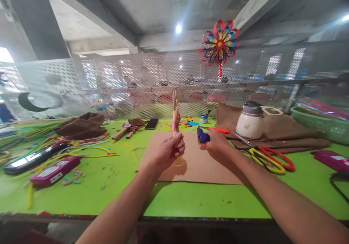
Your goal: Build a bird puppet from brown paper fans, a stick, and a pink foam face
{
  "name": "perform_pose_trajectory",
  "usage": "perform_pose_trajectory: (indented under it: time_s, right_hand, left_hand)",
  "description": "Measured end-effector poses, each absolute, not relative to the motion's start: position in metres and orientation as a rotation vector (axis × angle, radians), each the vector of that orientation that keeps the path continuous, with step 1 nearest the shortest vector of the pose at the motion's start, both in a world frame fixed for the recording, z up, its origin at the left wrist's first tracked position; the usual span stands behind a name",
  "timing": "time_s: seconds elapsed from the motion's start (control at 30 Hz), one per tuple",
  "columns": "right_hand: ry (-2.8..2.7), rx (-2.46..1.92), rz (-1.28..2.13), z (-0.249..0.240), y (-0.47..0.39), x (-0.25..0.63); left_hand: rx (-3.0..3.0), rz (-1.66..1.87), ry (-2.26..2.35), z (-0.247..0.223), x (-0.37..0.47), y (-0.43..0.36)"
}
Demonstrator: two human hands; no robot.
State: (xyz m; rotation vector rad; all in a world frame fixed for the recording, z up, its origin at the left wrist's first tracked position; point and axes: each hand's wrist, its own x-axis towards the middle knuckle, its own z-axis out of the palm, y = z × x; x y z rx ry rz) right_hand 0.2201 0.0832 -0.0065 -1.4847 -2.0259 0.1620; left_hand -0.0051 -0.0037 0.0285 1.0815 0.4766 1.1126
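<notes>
My left hand (174, 147) is closed round the lower end of an upright brown cardboard craft piece (175, 120). The piece is narrow, with folded layers on its right side, a pink patch and a thin yellow strip near its top. To the right, my right hand (216, 142) grips a small dark blue object (203, 136) whose kind I cannot make out. Both hands are above a flat brown cardboard sheet (201, 171) on the green table (174, 204). The two held things are apart.
Scissors (268, 159) with yellow and red handles lie right, near a white jar (249, 122) and brown cloth (294, 129). A small blue pot (204, 118) and a phone (152, 124) sit behind. Purple boxes (54, 171), coloured strips and brown fabric (81, 125) crowd the left.
</notes>
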Motion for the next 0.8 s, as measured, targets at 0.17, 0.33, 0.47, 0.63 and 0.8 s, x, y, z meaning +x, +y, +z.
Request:
perform_pose_trajectory:
  time_s: [0.17,0.33,0.47,0.63,0.8]
  right_hand:
    - [-1.629,-1.12,0.697,0.036,0.057,0.237]
    - [-1.576,-0.671,1.239,0.058,0.022,0.239]
    - [-1.76,-0.754,1.174,0.054,0.016,0.228]
    - [-1.845,-0.775,1.052,0.052,0.015,0.219]
    - [-1.886,-0.838,0.964,0.052,0.015,0.219]
  left_hand:
    - [1.038,1.134,0.438,0.031,-0.008,-0.005]
    - [1.0,1.124,0.406,0.03,-0.01,-0.003]
    - [0.986,1.099,0.411,0.03,-0.008,-0.005]
    - [1.008,1.068,0.412,0.029,-0.006,-0.007]
    - [1.041,1.065,0.403,0.027,-0.006,-0.006]
